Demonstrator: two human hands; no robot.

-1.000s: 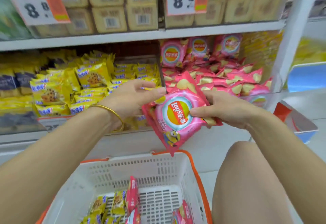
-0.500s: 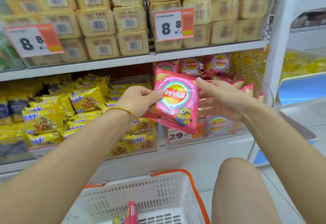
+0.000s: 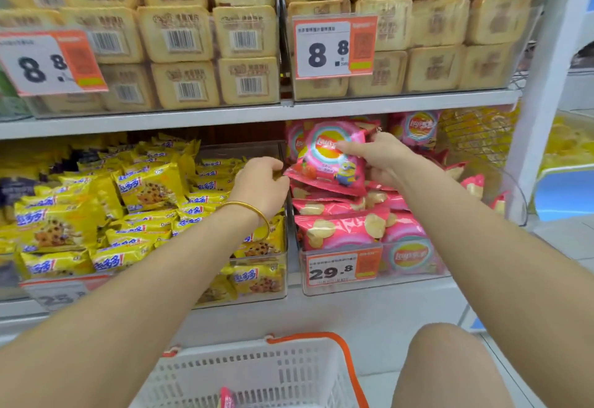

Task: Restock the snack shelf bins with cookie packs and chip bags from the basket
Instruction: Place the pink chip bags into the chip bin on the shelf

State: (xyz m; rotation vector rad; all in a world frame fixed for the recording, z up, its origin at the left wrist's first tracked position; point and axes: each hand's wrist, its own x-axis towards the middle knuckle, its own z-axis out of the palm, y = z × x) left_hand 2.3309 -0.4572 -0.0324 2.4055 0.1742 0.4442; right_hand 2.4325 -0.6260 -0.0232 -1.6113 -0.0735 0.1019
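- the right hand (image 3: 382, 158) is gripping a pink foil chip bag (image 3: 332, 164) by its upper right edge, with the thumb lying across the printed front and the fingers wrapping behind.
- the left hand (image 3: 262, 182), wearing a thin gold bangle (image 3: 254, 211), is curling its fingers at the bag's lower left corner. the fingertips are hiding behind the knuckles, so i cannot tell whether it is pinching that corner or only touching it.
- the bag is tilting with its front toward the camera, inside the mouth of the clear plastic chip bin (image 3: 401, 282), right over the heap of matching pink bags.
- that bin is piling high with chips. just to its left, the clear plastic cookie bin (image 3: 257, 295) is brimming with yellow cookie packs (image 3: 146, 189).
- the white slotted plastic basket (image 3: 257, 372) with its orange handle is standing below the shelf. a single pink pack (image 3: 226, 398) is poking up at the bottom edge, and most of the basket floor is falling outside the view.
- by my reading, this bag is nearing the end of its placement and is only waiting to be set down and let go.
- both bins are looking well stocked, so the restocking seems far along. it is not finished, since at least that one pack is waiting in the basket.
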